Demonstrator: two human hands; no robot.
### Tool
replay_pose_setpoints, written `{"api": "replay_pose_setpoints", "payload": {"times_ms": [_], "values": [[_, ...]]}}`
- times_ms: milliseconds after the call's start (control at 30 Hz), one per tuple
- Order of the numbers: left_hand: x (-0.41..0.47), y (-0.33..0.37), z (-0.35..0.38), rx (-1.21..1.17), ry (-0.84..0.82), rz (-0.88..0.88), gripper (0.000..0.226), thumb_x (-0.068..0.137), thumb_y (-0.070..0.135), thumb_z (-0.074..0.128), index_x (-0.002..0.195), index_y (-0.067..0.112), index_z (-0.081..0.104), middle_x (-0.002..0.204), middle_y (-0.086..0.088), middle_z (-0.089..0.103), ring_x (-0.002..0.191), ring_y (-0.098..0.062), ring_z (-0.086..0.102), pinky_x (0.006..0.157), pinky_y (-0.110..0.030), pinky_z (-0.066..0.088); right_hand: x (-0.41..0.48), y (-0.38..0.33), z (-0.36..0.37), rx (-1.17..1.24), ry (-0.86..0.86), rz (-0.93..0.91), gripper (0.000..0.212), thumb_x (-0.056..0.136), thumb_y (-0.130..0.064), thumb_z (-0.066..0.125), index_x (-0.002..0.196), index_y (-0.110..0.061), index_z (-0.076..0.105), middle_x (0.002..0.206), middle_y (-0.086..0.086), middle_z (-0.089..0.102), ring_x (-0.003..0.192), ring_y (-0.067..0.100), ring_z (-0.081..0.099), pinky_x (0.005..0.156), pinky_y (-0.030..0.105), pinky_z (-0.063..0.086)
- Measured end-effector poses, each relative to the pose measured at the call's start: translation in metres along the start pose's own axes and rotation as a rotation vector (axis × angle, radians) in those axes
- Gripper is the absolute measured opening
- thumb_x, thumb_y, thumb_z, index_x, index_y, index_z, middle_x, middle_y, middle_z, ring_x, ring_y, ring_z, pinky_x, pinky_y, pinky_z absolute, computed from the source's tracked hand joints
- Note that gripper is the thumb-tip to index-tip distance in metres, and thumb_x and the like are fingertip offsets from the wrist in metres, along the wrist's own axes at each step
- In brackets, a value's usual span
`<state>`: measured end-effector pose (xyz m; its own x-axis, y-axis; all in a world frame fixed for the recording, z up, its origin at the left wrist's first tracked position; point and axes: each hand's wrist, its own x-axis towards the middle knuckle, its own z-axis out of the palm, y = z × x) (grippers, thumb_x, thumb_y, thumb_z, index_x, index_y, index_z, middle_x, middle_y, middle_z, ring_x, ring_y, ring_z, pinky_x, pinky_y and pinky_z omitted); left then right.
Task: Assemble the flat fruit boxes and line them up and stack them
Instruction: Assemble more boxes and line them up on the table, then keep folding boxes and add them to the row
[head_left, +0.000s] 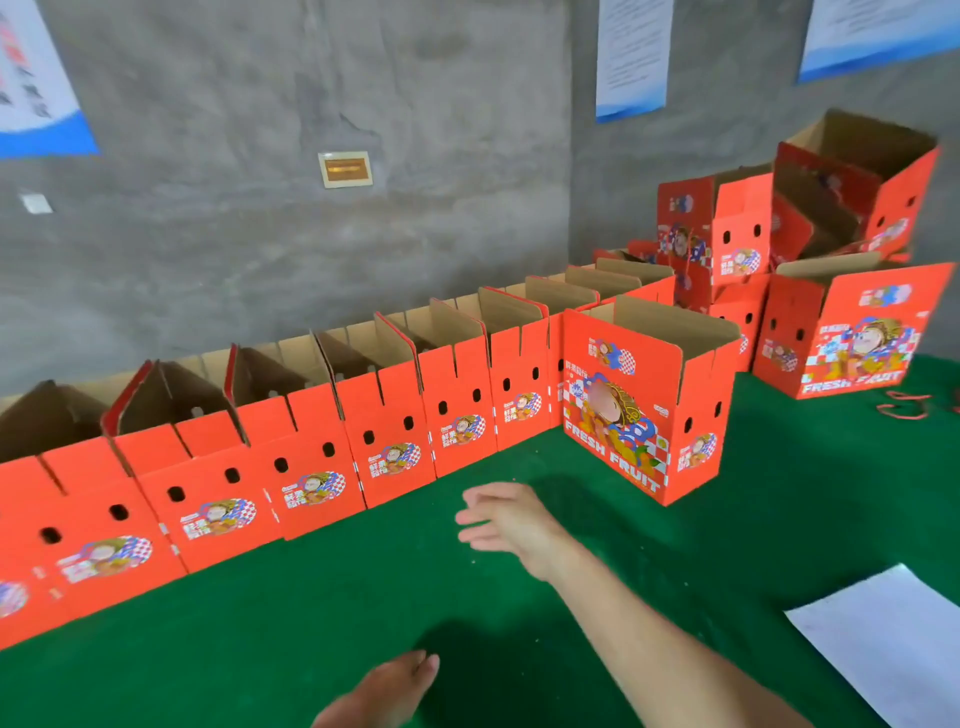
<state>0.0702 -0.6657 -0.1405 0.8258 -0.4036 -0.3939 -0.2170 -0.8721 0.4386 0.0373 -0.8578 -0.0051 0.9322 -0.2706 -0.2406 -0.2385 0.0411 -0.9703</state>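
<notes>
Left hand (382, 693) at near edge of green felt table (363, 597), fingers straight, together, holding nothing. Right hand (514, 519) over mid-table, fingers loosely apart, empty. Row of open-top red corrugated boxes (322, 457) lines far edge; 1 box (644, 410) angled out; tumbled stack (795, 218) far-right corner.

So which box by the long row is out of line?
The box at the row's right end: it stands forward of the line, its wide FRESH FRUIT face showing, while the row shows narrow two-hole ends.

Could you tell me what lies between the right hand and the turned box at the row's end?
In the head view, only bare green table cover, partly shadowed, separates the right hand from the turned box.
</notes>
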Motion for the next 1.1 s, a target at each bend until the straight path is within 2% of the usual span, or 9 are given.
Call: {"api": "replay_pose_setpoints", "payload": {"times_ms": [133, 233, 333, 400, 500, 600, 700, 867, 1100], "values": [[-0.052, -0.023, -0.026, -0.272, 0.15, 0.103, 0.024, 0.101, 0.031, 0.043, 0.103, 0.033, 0.066, 0.125, -0.003, 0.056, 0.111, -0.008, 0.051, 0.09, -0.012, 0.035, -0.056, 0.022, 0.093, -0.025, -0.219, -0.046, 0.015, 0.095, -0.011, 0.052, 0.106, -0.013, 0.062, 0.096, 0.008, 0.07, 0.076, 0.017, 0.067, 0.074, 0.024, 0.054], [-0.12, -0.084, -0.045, -0.346, 0.304, 0.146, 0.022, 0.092, 0.02, 0.06, 0.11, 0.03, 0.065, 0.119, 0.002, 0.067, 0.096, 0.014, 0.058, 0.086, 0.002, 0.035, -0.098, 0.042, 0.15, -0.029, -0.174, -0.157, 0.017, 0.095, -0.003, 0.05, 0.091, -0.013, 0.064, 0.073, 0.001, 0.069, 0.058, 0.01, 0.063, 0.06, 0.019, 0.05], [-0.2, -0.183, -0.066, -0.375, 0.603, 0.034, 0.029, 0.076, 0.005, 0.075, 0.081, 0.034, 0.072, 0.102, -0.002, 0.073, 0.082, 0.028, 0.054, 0.081, 0.006, 0.035, -0.138, 0.068, 0.214, -0.147, -0.227, -0.253, 0.026, 0.091, 0.005, 0.052, 0.078, -0.014, 0.065, 0.067, 0.003, 0.067, 0.052, 0.007, 0.059, 0.057, 0.019, 0.047], [-0.255, -0.252, -0.09, -0.37, 0.843, -0.123, 0.037, 0.072, -0.003, 0.076, 0.098, 0.023, 0.074, 0.109, -0.012, 0.07, 0.092, 0.014, 0.062, 0.084, 0.004, 0.034, -0.159, 0.08, 0.261, -0.291, -0.289, -0.333, 0.026, 0.087, 0.003, 0.057, 0.074, -0.018, 0.067, 0.066, 0.0, 0.068, 0.056, 0.003, 0.058, 0.063, 0.018, 0.048], [-0.328, -0.346, -0.145, -0.331, 1.129, -0.374, 0.05, 0.077, -0.002, 0.072, 0.125, 0.0, 0.058, 0.122, -0.024, 0.061, 0.11, -0.037, 0.06, 0.097, -0.038, 0.042, -0.186, 0.081, 0.331, -0.473, -0.377, -0.423, 0.025, 0.085, -0.008, 0.063, 0.074, -0.03, 0.065, 0.07, -0.011, 0.068, 0.068, -0.004, 0.059, 0.068, 0.009, 0.044], [-0.379, -0.43, -0.188, -0.199, 1.288, -0.494, 0.047, 0.078, 0.001, 0.072, 0.122, -0.005, 0.056, 0.119, -0.029, 0.06, 0.109, -0.045, 0.057, 0.093, -0.051, 0.042, -0.202, 0.079, 0.395, -0.565, -0.449, -0.471, 0.025, 0.088, -0.014, 0.062, 0.077, -0.036, 0.062, 0.078, -0.014, 0.068, 0.074, -0.007, 0.06, 0.071, 0.007, 0.044], [-0.398, -0.497, -0.214, -0.071, 1.202, -0.593, 0.054, 0.083, 0.019, 0.071, 0.128, -0.004, 0.052, 0.132, -0.026, 0.052, 0.124, -0.041, 0.047, 0.102, -0.053, 0.037, -0.215, 0.078, 0.448, -0.614, -0.489, -0.479, 0.022, 0.089, -0.013, 0.061, 0.08, -0.034, 0.062, 0.085, -0.014, 0.069, 0.078, -0.008, 0.061, 0.074, 0.007, 0.044], [-0.372, -0.554, -0.226, 0.108, 0.82, -0.662, 0.072, 0.095, 0.053, 0.038, 0.151, 0.014, 0.016, 0.161, -0.004, 0.004, 0.148, -0.021, 0.005, 0.117, -0.049, 0.011, -0.218, 0.082, 0.504, -0.688, -0.46, -0.429, 0.02, 0.089, -0.012, 0.062, 0.081, -0.031, 0.064, 0.088, -0.011, 0.07, 0.082, -0.005, 0.061, 0.075, 0.002, 0.041], [-0.33, -0.539, -0.176, 0.235, 0.588, -0.496, 0.064, 0.097, 0.056, 0.009, 0.152, 0.027, -0.004, 0.158, 0.007, -0.017, 0.144, -0.023, -0.022, 0.111, -0.056, -0.015, -0.192, 0.088, 0.535, -0.752, -0.338, -0.324, 0.015, 0.089, -0.01, 0.059, 0.099, -0.012, 0.07, 0.097, -0.002, 0.07, 0.094, 0.01, 0.064, 0.077, 0.007, 0.04]]}}
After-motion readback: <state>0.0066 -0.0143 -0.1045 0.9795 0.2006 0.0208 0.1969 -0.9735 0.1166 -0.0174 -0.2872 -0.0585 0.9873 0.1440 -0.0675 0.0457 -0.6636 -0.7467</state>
